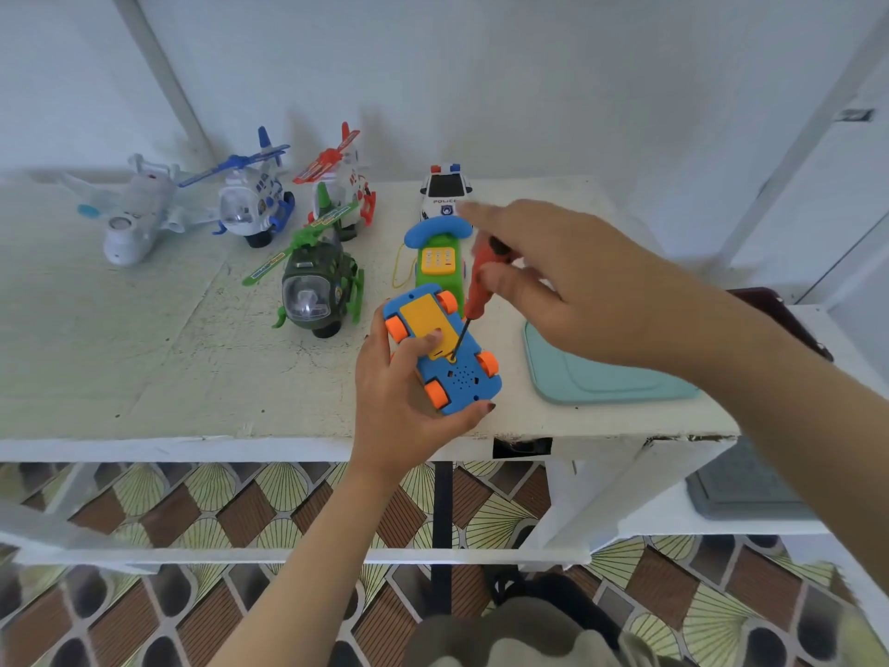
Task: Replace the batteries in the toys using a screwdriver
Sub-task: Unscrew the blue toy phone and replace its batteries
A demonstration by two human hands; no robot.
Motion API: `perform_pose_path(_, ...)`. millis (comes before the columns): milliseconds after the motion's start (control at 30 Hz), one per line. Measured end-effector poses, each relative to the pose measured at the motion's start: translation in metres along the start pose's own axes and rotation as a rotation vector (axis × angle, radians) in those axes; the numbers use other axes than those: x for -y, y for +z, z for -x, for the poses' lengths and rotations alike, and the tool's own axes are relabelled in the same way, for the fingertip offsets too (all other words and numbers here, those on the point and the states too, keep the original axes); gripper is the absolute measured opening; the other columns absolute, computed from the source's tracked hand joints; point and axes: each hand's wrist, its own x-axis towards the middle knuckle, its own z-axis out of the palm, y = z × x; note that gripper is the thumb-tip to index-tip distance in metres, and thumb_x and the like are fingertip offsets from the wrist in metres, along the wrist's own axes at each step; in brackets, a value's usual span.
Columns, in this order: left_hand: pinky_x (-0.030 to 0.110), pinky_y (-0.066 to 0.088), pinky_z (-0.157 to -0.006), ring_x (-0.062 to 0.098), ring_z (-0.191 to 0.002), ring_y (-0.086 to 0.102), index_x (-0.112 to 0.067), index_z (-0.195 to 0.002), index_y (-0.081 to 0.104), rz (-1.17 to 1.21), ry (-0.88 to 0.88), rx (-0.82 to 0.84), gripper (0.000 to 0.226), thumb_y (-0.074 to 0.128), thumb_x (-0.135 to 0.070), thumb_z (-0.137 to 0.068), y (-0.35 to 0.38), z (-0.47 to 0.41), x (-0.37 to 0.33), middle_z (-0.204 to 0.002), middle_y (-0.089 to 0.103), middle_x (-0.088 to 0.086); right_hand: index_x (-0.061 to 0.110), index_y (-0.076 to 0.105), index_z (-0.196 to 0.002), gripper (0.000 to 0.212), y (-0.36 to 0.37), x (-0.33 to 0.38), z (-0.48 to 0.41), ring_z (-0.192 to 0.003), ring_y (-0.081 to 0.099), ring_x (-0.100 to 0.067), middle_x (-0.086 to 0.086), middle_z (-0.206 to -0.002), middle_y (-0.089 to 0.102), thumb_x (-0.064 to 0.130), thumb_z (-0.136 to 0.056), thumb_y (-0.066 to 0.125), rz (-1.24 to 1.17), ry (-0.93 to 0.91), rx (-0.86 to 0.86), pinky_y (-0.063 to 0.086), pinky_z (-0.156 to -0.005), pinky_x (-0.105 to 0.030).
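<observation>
clearly left hand (399,406) grips blue toy (445,351); right hand (582,286) seemingly pinches screwdriver (477,288); car (445,191) reads "police".

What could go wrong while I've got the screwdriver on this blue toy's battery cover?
1. The screwdriver tip sits close to the left hand thumb on the yellow cover; a slip could jab it.
2. The blue toy is held in the air over the table front edge, so a freed screw may fall to the floor.
3. The right hand holds the handle with the shaft tilted, so the tip might slip out of the screw.
</observation>
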Motion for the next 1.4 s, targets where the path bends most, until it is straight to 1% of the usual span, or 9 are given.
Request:
perform_pose_path(133, 0.053, 0.046, -0.087, 0.032, -0.114, 0.051, -0.025, -0.111, 0.049, -0.006, -0.019, 0.004, 0.064, 0.076, -0.060, -0.064, 0.000, 0.000, -0.001, -0.130, 0.046, 0.021, 0.016, 0.058, -0.128, 0.037, -0.005, -0.003, 0.001, -0.083, 0.067, -0.010, 0.001, -0.094, 0.070, 0.017, -0.092, 0.053, -0.120, -0.174, -0.012, 0.050, -0.082, -0.029)
perform_pose_path(333, 0.047, 0.048, -0.088, 0.018, -0.112, 0.047, -0.026, -0.112, 0.049, -0.012, -0.027, -0.008, 0.066, 0.076, -0.060, -0.062, 0.000, 0.001, -0.004, -0.130, 0.046, 0.019, 0.009, 0.069, -0.090, 0.027, -0.008, 0.003, -0.008, -0.066, 0.064, -0.014, 0.000, -0.073, 0.069, 0.033, -0.085, 0.059, 0.073, -0.159, -0.111, 0.048, -0.066, -0.031)
perform_pose_path(533, 0.051, 0.049, -0.084, 0.026, -0.113, 0.051, -0.024, -0.111, 0.050, 0.008, -0.021, -0.012, 0.066, 0.077, -0.058, -0.063, 0.001, 0.001, 0.000, -0.130, 0.046, 0.020, 0.002, 0.060, -0.075, 0.048, -0.019, 0.008, -0.018, -0.051, 0.038, -0.013, -0.005, -0.061, 0.051, 0.048, -0.089, 0.057, 0.312, 0.036, -0.056, 0.030, -0.053, -0.025)
perform_pose_path(633, 0.052, 0.048, -0.085, 0.027, -0.114, 0.050, -0.024, -0.112, 0.050, 0.017, -0.016, -0.007, 0.065, 0.077, -0.058, -0.063, 0.002, 0.001, 0.000, -0.131, 0.045, 0.020, 0.009, 0.041, -0.058, 0.056, -0.021, 0.010, -0.017, -0.048, 0.028, -0.012, -0.001, -0.054, 0.034, 0.053, -0.089, 0.054, 0.384, 0.119, -0.054, 0.020, -0.047, -0.022)
perform_pose_path(900, 0.052, 0.047, -0.087, 0.028, -0.114, 0.051, -0.024, -0.113, 0.049, 0.007, -0.027, 0.001, 0.065, 0.074, -0.062, -0.066, 0.001, 0.002, 0.000, -0.130, 0.046, 0.023, 0.013, 0.028, -0.053, 0.063, -0.013, 0.015, -0.008, -0.046, 0.025, -0.013, -0.001, -0.051, 0.027, 0.060, -0.090, 0.045, 0.433, 0.325, -0.135, 0.016, -0.047, -0.027)
perform_pose_path(1000, 0.052, 0.048, -0.087, 0.029, -0.113, 0.052, -0.025, -0.113, 0.049, 0.001, -0.033, 0.003, 0.066, 0.074, -0.063, -0.066, 0.000, 0.002, -0.001, -0.130, 0.046, 0.022, 0.007, 0.033, -0.051, 0.067, -0.012, 0.001, -0.004, -0.044, 0.028, -0.018, -0.004, -0.048, 0.029, 0.060, -0.088, 0.050, 0.233, 0.384, -0.167, 0.022, -0.047, -0.028)
perform_pose_path(1100, 0.049, 0.048, -0.088, 0.028, -0.114, 0.052, -0.022, -0.112, 0.049, 0.013, -0.028, 0.002, 0.066, 0.075, -0.062, -0.066, 0.000, 0.002, -0.001, -0.130, 0.046, 0.020, -0.008, 0.058, -0.071, 0.060, -0.016, -0.021, 0.001, -0.044, 0.051, -0.028, -0.018, -0.056, 0.055, 0.050, -0.088, 0.060, -0.022, 0.433, -0.200, 0.044, -0.050, -0.034)
perform_pose_path(1300, 0.012, 0.039, -0.090, 0.012, -0.111, 0.049, -0.020, -0.110, 0.050, 0.039, -0.009, -0.031, 0.064, 0.078, -0.055, -0.064, 0.000, 0.003, -0.003, -0.129, 0.046, 0.019, 0.012, 0.065, -0.083, 0.012, 0.006, -0.063, 0.021, -0.052, 0.063, -0.011, -0.003, -0.078, 0.072, 0.022, -0.089, 0.067, -0.610, 0.613, -0.413, 0.052, -0.049, -0.023)
perform_pose_path(1400, 0.010, 0.037, -0.090, 0.008, -0.110, 0.048, -0.020, -0.110, 0.050, 0.036, -0.003, -0.040, 0.064, 0.078, -0.054, -0.063, 0.000, 0.003, -0.002, -0.128, 0.047, 0.018, 0.017, 0.059, -0.086, 0.012, 0.041, -0.083, 0.037, -0.062, 0.064, -0.009, 0.001, -0.084, 0.070, 0.018, -0.085, 0.071, -0.559, 0.679, -0.406, 0.049, -0.050, -0.017)
